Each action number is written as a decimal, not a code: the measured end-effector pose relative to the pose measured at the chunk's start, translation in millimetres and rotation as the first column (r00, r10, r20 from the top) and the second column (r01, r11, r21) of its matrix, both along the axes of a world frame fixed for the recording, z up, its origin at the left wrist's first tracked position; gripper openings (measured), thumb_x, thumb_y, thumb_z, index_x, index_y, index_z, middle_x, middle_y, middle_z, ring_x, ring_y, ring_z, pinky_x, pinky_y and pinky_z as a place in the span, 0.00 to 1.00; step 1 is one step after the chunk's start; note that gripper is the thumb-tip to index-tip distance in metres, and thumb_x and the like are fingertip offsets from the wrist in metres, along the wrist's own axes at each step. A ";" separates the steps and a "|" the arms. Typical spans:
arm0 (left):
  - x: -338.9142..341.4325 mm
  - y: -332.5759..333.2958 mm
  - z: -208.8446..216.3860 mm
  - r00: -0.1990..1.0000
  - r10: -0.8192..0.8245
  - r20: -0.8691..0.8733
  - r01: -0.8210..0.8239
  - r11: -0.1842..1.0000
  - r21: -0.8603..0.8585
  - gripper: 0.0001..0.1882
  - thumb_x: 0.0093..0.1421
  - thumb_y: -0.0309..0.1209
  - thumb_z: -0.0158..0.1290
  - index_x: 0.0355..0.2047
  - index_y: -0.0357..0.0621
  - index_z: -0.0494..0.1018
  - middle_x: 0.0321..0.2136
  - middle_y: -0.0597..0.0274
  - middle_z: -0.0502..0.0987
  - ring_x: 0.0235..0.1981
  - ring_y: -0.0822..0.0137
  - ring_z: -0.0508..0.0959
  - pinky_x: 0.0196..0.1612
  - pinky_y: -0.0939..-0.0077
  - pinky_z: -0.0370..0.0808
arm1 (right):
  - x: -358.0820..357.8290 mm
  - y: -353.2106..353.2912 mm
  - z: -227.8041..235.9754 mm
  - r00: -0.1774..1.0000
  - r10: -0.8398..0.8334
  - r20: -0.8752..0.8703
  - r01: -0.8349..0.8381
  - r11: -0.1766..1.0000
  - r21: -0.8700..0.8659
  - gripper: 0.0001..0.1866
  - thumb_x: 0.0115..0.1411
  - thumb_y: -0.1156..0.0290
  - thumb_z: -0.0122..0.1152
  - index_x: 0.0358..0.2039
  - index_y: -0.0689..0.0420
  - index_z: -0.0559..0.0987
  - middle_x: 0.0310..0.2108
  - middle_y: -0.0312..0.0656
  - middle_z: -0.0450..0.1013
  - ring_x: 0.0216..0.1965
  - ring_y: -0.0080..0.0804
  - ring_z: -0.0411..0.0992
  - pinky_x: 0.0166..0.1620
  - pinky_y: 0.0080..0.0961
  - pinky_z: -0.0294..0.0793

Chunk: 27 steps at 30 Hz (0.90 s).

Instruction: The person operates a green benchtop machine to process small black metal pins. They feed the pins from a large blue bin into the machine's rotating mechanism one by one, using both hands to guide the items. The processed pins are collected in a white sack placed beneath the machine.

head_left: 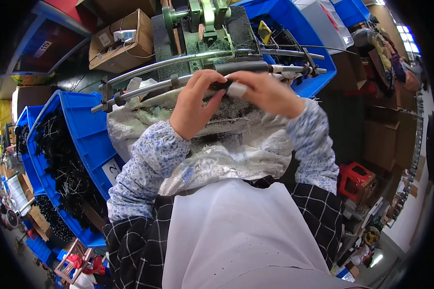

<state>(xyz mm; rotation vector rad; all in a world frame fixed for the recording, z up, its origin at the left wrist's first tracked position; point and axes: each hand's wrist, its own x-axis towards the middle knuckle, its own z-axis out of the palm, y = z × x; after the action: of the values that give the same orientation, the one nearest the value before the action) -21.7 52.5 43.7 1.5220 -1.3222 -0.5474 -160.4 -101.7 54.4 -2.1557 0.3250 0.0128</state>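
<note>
My left hand (pixel 196 102) is raised in front of the metal rods, thumb and forefinger pinched on a small black part (pixel 220 86). My right hand (pixel 271 92), blurred by motion, meets it from the other side, its fingertips closed at the same part. Something white (pixel 237 89), perhaps a finger wrap, shows at the right fingers. The part's exact shape is mostly hidden by the fingers. Just beyond both hands runs a long metal rod (pixel 147 90) with a dark sleeve. Beneath them a dirty whitish plastic sheet (pixel 217 161) hangs over my lap.
A greenish press machine (pixel 208 29) stands ahead. Blue bins (pixel 89 127) at left hold black parts with thin metal pins (pixel 65 164). Another blue bin (pixel 323 79) sits far right of the press. A cardboard box (pixel 123 45) lies at far left, a red stool (pixel 356 182) at right.
</note>
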 end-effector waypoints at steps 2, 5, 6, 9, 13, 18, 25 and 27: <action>1.0 -0.7 -5.4 0.998 0.053 0.044 -0.049 0.996 -0.078 0.17 0.52 0.18 0.54 0.42 0.39 0.66 0.38 0.57 0.70 0.38 0.67 0.74 0.42 0.76 0.72 | 5.4 20.0 1.6 0.991 -0.137 0.000 0.136 0.982 0.128 0.17 0.59 0.62 0.53 0.45 0.57 0.73 0.32 0.47 0.74 0.30 0.37 0.73 0.35 0.31 0.70; -2.8 11.2 -9.6 0.947 0.321 0.013 -0.316 0.939 -0.137 0.20 0.51 0.21 0.55 0.45 0.40 0.64 0.37 0.59 0.70 0.35 0.67 0.73 0.40 0.73 0.72 | 20.0 2.7 -6.8 0.934 -0.316 0.167 0.332 0.940 -0.080 0.13 0.58 0.61 0.53 0.38 0.56 0.77 0.26 0.46 0.75 0.26 0.33 0.73 0.32 0.31 0.72; 0.1 18.4 -19.5 0.959 0.251 0.131 -0.246 0.968 -0.054 0.23 0.51 0.21 0.55 0.47 0.41 0.61 0.34 0.59 0.70 0.30 0.67 0.72 0.38 0.75 0.72 | 28.7 -17.6 -19.8 0.893 -0.326 0.310 0.427 0.830 -0.358 0.11 0.59 0.61 0.53 0.33 0.53 0.79 0.23 0.42 0.75 0.24 0.29 0.73 0.29 0.29 0.73; -24.0 35.6 -46.2 0.919 -0.357 0.169 0.233 0.836 0.497 0.15 0.56 0.29 0.50 0.43 0.39 0.67 0.38 0.53 0.71 0.37 0.56 0.75 0.41 0.66 0.72 | 52.1 -65.1 -56.0 0.839 -0.357 0.411 0.538 0.422 -0.730 0.07 0.55 0.70 0.53 0.34 0.50 0.78 0.26 0.40 0.75 0.29 0.35 0.75 0.31 0.31 0.74; -40.7 40.9 -82.5 0.696 -0.701 0.153 0.291 0.471 0.833 0.16 0.56 0.27 0.47 0.46 0.37 0.66 0.42 0.50 0.70 0.41 0.49 0.74 0.42 0.61 0.72 | 69.1 -77.0 -73.1 0.871 -0.392 0.297 0.454 0.410 -0.791 0.10 0.55 0.67 0.54 0.38 0.48 0.78 0.26 0.38 0.75 0.29 0.35 0.74 0.34 0.32 0.73; -62.0 46.1 -121.5 0.573 -0.778 0.257 0.249 0.464 0.850 0.16 0.54 0.25 0.45 0.44 0.38 0.66 0.39 0.50 0.71 0.42 0.54 0.74 0.42 0.63 0.71 | 75.8 -77.5 -76.7 0.901 -0.359 0.243 0.398 0.462 -0.793 0.11 0.55 0.67 0.54 0.39 0.47 0.78 0.28 0.38 0.75 0.30 0.36 0.74 0.35 0.32 0.74; -76.2 33.4 -119.3 0.493 -0.860 0.129 0.208 0.261 0.943 0.17 0.55 0.28 0.48 0.46 0.38 0.67 0.42 0.48 0.73 0.42 0.55 0.75 0.40 0.63 0.72 | 68.7 -76.7 -72.9 0.891 -0.362 0.275 0.427 0.460 -0.778 0.11 0.55 0.65 0.55 0.39 0.48 0.78 0.28 0.37 0.76 0.31 0.37 0.75 0.35 0.32 0.74; -76.1 31.6 -123.9 0.490 -0.869 0.067 0.211 0.192 0.958 0.18 0.55 0.28 0.48 0.46 0.37 0.68 0.39 0.46 0.74 0.40 0.54 0.76 0.37 0.62 0.73 | 68.2 -77.6 -75.1 0.887 -0.342 0.309 0.447 0.472 -0.760 0.10 0.55 0.66 0.55 0.38 0.48 0.79 0.27 0.38 0.75 0.31 0.36 0.75 0.35 0.32 0.73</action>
<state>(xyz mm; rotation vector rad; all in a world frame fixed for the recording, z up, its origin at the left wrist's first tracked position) -97.9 84.1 -80.2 2.0691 -2.5074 -1.5715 -92.2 -179.3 -20.7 -2.9263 0.9137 -0.6672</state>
